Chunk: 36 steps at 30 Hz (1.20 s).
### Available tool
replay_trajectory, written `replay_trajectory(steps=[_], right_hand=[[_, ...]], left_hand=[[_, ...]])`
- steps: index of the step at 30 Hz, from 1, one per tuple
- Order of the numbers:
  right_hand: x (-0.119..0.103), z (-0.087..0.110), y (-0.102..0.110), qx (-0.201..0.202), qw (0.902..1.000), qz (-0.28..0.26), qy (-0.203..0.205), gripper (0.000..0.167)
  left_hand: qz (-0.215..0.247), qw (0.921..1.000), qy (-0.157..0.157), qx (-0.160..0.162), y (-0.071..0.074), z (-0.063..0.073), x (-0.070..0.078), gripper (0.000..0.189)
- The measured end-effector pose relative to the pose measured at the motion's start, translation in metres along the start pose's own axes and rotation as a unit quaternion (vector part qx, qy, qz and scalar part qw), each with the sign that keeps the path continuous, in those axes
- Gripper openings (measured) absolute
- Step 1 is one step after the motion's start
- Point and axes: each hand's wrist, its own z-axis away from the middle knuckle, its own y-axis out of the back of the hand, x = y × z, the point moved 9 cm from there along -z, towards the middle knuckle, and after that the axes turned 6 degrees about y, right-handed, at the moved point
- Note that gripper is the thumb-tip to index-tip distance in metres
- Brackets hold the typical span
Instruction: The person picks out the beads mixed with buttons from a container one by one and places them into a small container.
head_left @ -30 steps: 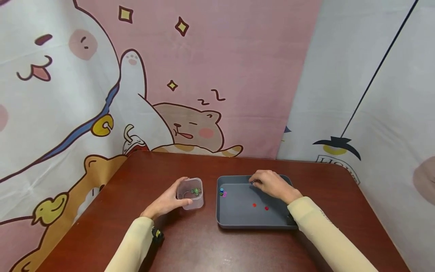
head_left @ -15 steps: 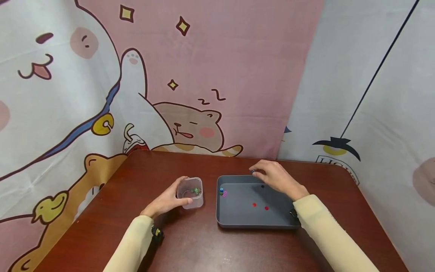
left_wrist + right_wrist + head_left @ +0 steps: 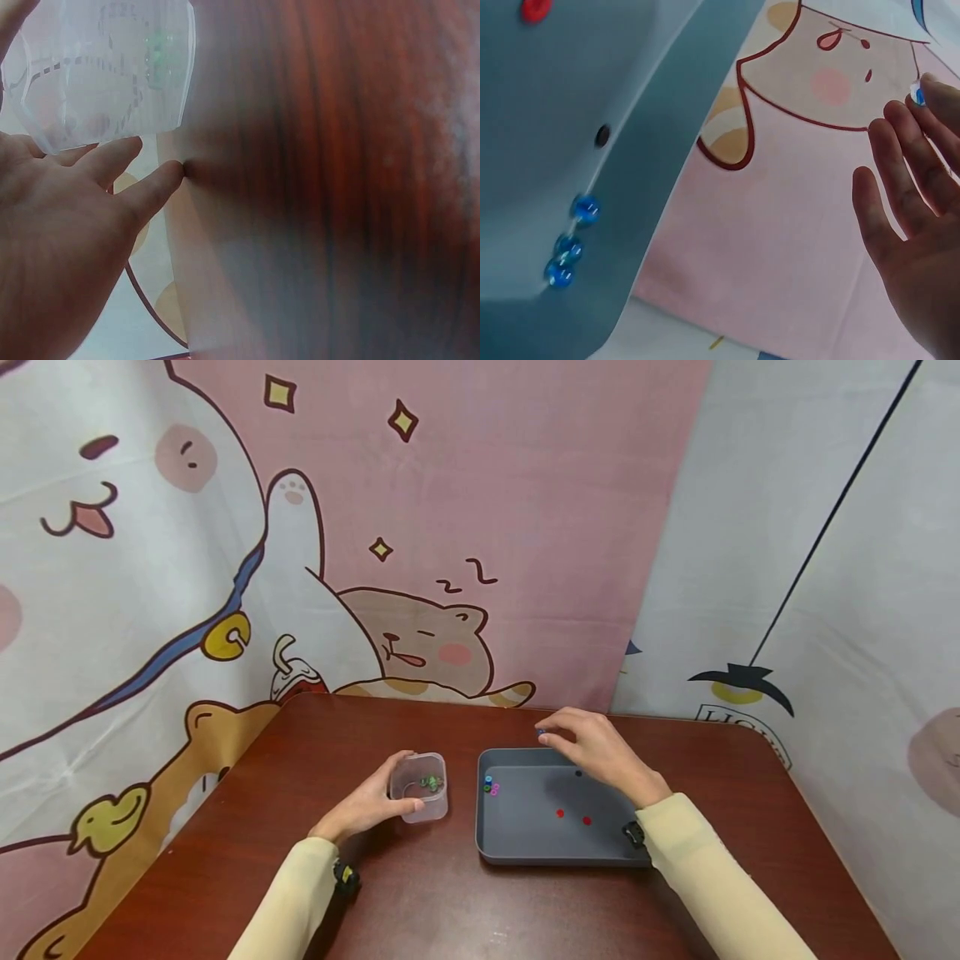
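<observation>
My left hand point(image 3: 367, 802) holds a clear plastic box point(image 3: 429, 811) by its sides, thumb at the near side, left of the tray. Small green glassy pieces point(image 3: 431, 782) lie inside. My right hand point(image 3: 600, 756) hovers over the far edge of the grey tray point(image 3: 517, 850), pinching a small blue glass marble point(image 3: 919, 93) between thumb and fingertip; its other fingers stand extended. Blue glass marbles point(image 3: 585, 209) line the tray's edge in the right wrist view. Two red pieces point(image 3: 587, 820) and a black one point(image 3: 578, 773) lie on the tray floor.
Pink rings point(image 3: 495, 789) and small blue and green pieces point(image 3: 488, 782) sit by the tray's left wall. The brown wooden table point(image 3: 420, 893) runs back to a cartoon-printed cloth point(image 3: 570, 568). Dark wrist cameras point(image 3: 345, 875) sit at both sleeves.
My right hand has risen from the tray's far side with the blue marble and then shifted left, uncovering the black piece. The left hand and box stay put.
</observation>
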Motion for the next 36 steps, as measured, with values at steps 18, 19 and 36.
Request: replay_trajectory(steps=[18, 19, 36], right_hand=[[-0.046, -0.032, -0.017, 0.018, 0.9986, -0.039, 0.031, 0.021], [-0.049, -0.035, -0.019, 0.016, 0.9986, -0.041, 0.032, 0.021], [-0.084, -0.063, -0.079, -0.058, 0.9958, -0.036, 0.060, 0.023]], left_hand=[[0.000, 1.0000, 0.005, 0.002, 0.001, 0.001, 0.001, 0.090], [0.002, 1.0000, 0.005, 0.002, 0.001, 0.001, 0.001, 0.089], [0.006, 1.0000, 0.005, -0.002, 0.000, -0.001, 0.000, 0.090]])
